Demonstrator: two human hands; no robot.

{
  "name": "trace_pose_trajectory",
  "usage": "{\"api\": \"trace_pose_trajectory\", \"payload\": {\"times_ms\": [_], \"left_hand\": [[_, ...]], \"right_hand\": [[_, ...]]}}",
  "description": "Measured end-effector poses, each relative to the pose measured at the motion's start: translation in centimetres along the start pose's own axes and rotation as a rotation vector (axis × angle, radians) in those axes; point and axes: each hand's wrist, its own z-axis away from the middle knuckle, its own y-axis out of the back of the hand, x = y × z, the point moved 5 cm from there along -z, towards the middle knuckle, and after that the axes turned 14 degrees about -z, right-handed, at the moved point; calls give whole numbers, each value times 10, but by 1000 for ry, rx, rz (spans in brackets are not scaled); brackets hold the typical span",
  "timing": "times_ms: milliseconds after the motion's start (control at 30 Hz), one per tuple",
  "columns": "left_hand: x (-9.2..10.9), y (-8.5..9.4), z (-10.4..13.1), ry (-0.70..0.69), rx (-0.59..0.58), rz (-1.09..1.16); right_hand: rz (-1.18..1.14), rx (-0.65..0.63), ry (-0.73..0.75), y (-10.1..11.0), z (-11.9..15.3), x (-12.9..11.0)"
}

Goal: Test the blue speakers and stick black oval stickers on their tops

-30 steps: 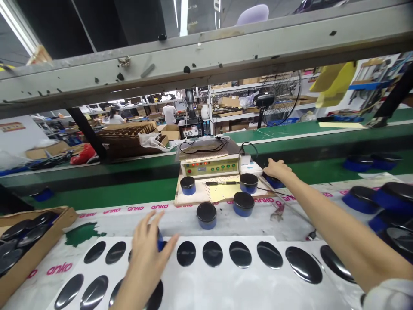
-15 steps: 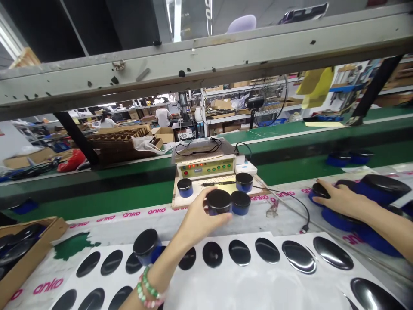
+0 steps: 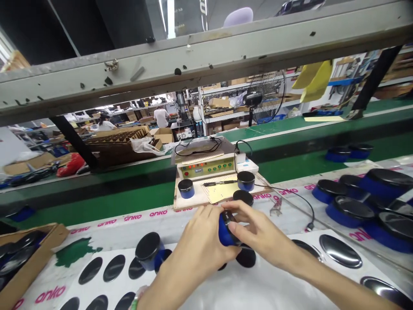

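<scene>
Both hands meet at the middle of the work surface around a blue, black-topped round piece (image 3: 226, 232). My left hand (image 3: 201, 241) wraps it from the left, and my right hand (image 3: 258, 230) has its fingers on its top and right side. The piece is tilted. Just behind my right hand is another black-topped piece (image 3: 243, 197), partly hidden. To the left of my left hand stands a taller blue and black piece (image 3: 149, 249). Black glossy discs (image 3: 114, 268) lie in rows on a white sheet (image 3: 206, 286), partly under my forearms.
An electronic box (image 3: 208, 167) with lit indicators stands behind, with a yellow paper (image 3: 222, 193) and two round pieces before it. Several blue pieces (image 3: 350, 209) cluster at right. A carton (image 3: 61, 232) sits at left. A metal beam (image 3: 206, 54) crosses above. A person (image 3: 161, 116) is far back.
My right hand has come from the cluster at right to the middle. The piece in my left hand has moved nearer and tilted, and both hands are now on it.
</scene>
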Motion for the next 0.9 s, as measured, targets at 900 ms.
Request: {"api": "trace_pose_trajectory", "payload": {"times_ms": [900], "left_hand": [[20,-9,22,-74,-21,-279]], "right_hand": [[-528,230,-160,4,12,35]]}}
